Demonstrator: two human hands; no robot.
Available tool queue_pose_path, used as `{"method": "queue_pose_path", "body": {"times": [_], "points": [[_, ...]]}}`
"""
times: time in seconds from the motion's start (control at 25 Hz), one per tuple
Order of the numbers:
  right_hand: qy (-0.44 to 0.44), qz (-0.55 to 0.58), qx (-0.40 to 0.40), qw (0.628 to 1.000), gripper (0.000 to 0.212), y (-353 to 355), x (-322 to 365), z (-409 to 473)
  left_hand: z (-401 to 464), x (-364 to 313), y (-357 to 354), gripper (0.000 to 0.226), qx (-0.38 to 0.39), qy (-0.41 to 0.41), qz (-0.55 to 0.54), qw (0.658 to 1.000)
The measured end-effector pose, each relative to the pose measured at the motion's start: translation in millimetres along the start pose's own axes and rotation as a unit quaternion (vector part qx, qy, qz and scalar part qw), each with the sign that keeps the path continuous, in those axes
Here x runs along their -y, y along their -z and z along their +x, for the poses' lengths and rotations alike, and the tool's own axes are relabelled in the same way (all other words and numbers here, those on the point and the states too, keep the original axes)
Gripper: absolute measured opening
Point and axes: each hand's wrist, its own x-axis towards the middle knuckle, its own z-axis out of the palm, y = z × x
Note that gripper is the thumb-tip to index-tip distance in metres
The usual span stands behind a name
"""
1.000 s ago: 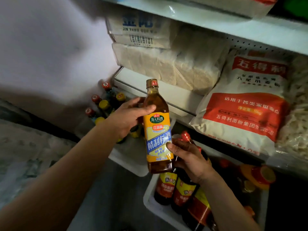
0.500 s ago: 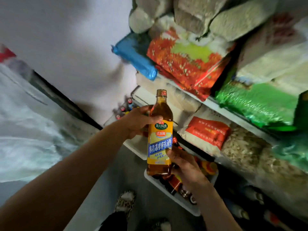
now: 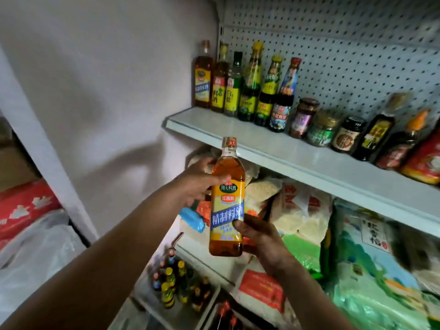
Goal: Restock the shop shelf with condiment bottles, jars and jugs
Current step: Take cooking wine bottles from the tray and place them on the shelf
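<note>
An amber cooking-wine bottle (image 3: 227, 201) with a yellow and blue label stands upright in both my hands, just below the front edge of the white shelf (image 3: 297, 153). My left hand (image 3: 198, 181) grips its shoulder from the left. My right hand (image 3: 258, 236) holds its lower part from the right, thumb on the label. Along the back of the shelf stands a row of condiment bottles (image 3: 247, 84) at the left and several jars (image 3: 321, 126) and dark bottles farther right. A matching amber bottle (image 3: 202, 76) stands at the row's left end.
A pegboard panel (image 3: 345, 55) backs the shelf, with a white wall (image 3: 107, 79) to its left. Bags of grain and flour (image 3: 297, 208) fill the shelf below. White trays with small bottles (image 3: 176, 287) sit low down. Plastic-wrapped sacks (image 3: 31, 225) lie at the left.
Both hands have lifted the amber bottle from the low trays up toward the upper shelf. My view has tilted upward, bringing the row of bottles and jars into sight.
</note>
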Motion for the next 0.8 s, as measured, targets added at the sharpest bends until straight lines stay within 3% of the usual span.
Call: {"method": "queue_pose_path", "body": {"times": [0.2,0.56,0.8], "points": [[0.076,-0.032,-0.007,0.997,0.024,-28,65,55,33,-63,49,0.065,-0.004,-0.059,0.023,0.998],[0.172,-0.036,-0.044,0.984,0.036,-103,146,261,173,-168,181,0.072,0.007,-0.139,0.073,0.988],[0.187,-0.011,-0.074,0.98,0.035,-123,146,372,262,-180,225,0.068,0.004,-0.134,0.068,0.989]]}}
